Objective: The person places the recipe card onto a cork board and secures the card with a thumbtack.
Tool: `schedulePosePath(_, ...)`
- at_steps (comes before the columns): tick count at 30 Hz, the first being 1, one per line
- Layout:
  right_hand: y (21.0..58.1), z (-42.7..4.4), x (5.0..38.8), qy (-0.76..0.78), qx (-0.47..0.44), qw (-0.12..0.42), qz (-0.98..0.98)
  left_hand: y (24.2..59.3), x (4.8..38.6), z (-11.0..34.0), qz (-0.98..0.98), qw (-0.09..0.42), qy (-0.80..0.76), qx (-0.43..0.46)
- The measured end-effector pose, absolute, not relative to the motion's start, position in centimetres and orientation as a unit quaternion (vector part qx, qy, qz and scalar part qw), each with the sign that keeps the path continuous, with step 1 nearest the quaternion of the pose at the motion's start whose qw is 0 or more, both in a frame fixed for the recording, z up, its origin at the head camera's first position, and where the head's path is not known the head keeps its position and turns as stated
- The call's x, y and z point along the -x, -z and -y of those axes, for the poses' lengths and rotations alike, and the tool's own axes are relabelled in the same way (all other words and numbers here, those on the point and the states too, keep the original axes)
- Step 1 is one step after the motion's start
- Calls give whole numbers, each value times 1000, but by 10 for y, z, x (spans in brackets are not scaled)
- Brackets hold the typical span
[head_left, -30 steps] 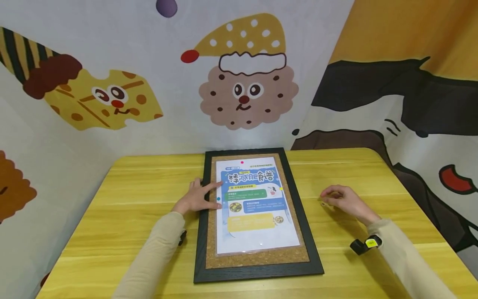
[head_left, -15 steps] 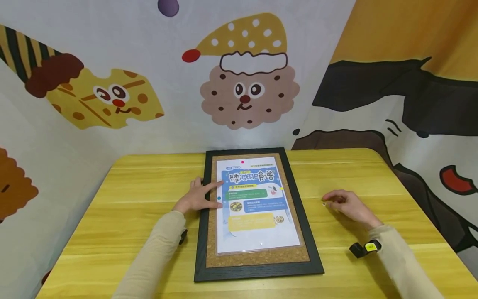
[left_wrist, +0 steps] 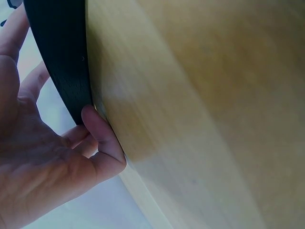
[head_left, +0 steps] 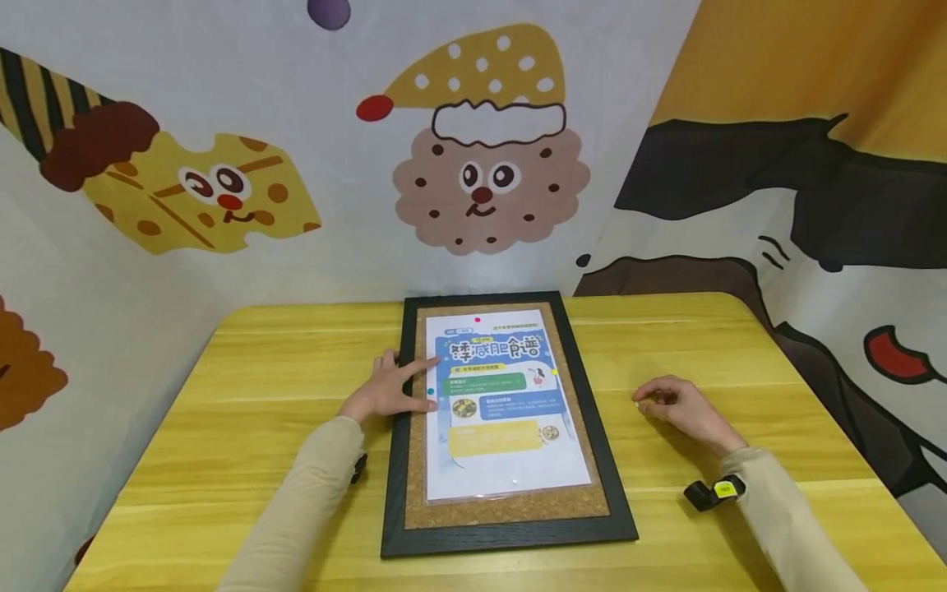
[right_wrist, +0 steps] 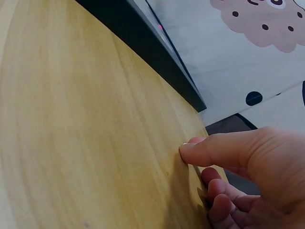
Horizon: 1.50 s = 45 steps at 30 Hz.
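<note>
A black-framed cork board (head_left: 510, 533) lies on the table with a printed sheet (head_left: 510, 473) on it. Flat coloured dots like thumbtack heads sit on the sheet: a pink one (head_left: 477, 320), a yellow one (head_left: 555, 372) and a blue one (head_left: 431, 391). My left hand (head_left: 385, 390) rests across the board's left edge, thumb and forefinger spread onto the sheet. Its other fingers are beside the frame (left_wrist: 59, 52). Right of the board, my right hand (head_left: 684, 411) pinches a tiny pale thumbtack (head_left: 637, 404) between thumb and forefinger, mostly hidden by the fingertips.
The yellow wood-grain table (head_left: 244, 395) extends on both sides of the board. Behind it hangs a white cloth (head_left: 355, 263) printed with cartoon food. A black strap with a yellow label (head_left: 725, 489) is on the right wrist.
The right hand has lowered slightly, and the thumbtack shows less between its fingertips. The left hand and the board stay in place; the head view has shifted a little.
</note>
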State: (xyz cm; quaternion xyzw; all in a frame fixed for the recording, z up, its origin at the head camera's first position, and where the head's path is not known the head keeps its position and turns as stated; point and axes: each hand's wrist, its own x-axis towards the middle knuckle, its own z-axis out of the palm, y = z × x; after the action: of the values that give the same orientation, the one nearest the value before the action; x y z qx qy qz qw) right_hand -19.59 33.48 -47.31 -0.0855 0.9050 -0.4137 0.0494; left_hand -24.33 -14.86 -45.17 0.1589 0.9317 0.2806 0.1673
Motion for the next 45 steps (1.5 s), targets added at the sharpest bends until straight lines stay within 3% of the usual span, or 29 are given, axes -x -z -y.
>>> schedulePosePath(13,472,-330,198,447,92,45,-889,450,243,149,-931,168,-281,-162)
schedulePosePath(25,469,-320,199,524,100,88,-841,452,243,149,-931,169,-283,-157)
schedulePosePath(33,464,-313,201,532,116,73,-836,452,243,148,-931,168,-284,-155)
schedulePosePath(45,465,-305,200,546,141,97,-820,452,243,149,-931,167,-284,-156)
